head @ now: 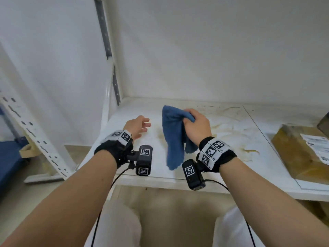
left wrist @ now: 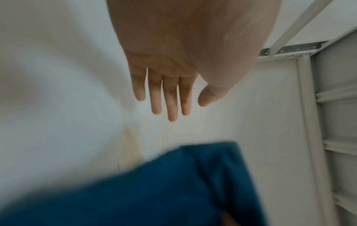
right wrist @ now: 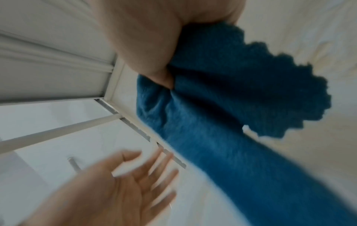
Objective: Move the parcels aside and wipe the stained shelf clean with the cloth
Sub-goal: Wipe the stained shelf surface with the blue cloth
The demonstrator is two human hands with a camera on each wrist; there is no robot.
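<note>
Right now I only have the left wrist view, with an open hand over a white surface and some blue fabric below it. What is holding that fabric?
Observer: The right hand grips the blue cloth near its top, and the rest hangs down over the shelf.
Operator: Are any stains left on that shelf?
Observer: Yes, yellowish smears lie to the right of the cloth.
Operator: And the parcels?
Observer: A brown parcel with a paper label sits at the far right of the shelf, apart from the stains.
Operator: Is my left hand touching the cloth?
Observer: No, the left hand is open beside it, with a gap between.
</note>
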